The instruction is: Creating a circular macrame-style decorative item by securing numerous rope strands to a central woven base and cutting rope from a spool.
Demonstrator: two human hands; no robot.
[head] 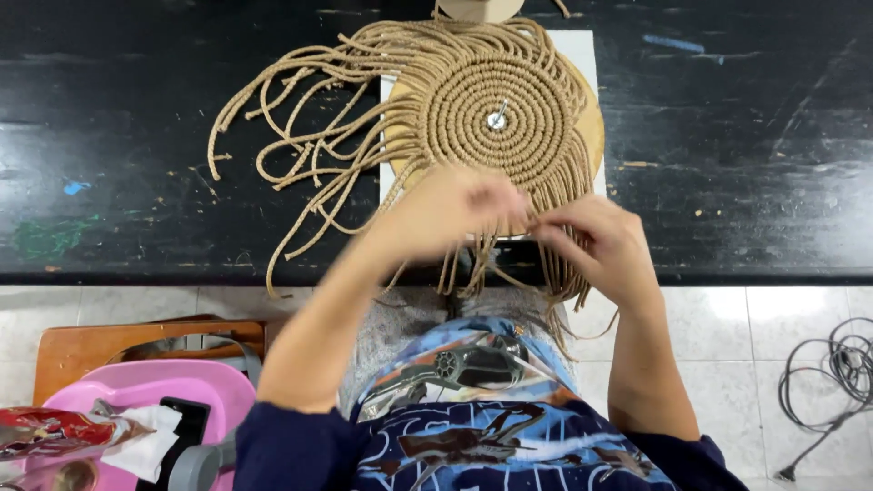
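Note:
A round knotted mat of tan cord (491, 114) lies on a wooden disc (593, 127), pinned at its centre by a metal bolt (497, 118). Loose cord ends (291, 136) fan out to the left and hang over the near table edge. My left hand (450, 211) and my right hand (600, 241) meet at the mat's near rim, fingers pinched on hanging cords. The left hand is blurred.
The black table (136, 200) ends at a near edge above white floor tiles. A wooden chair (82, 345) with a pink basin (209, 382) stands at lower left. A grey cable (832, 382) coils on the floor at right.

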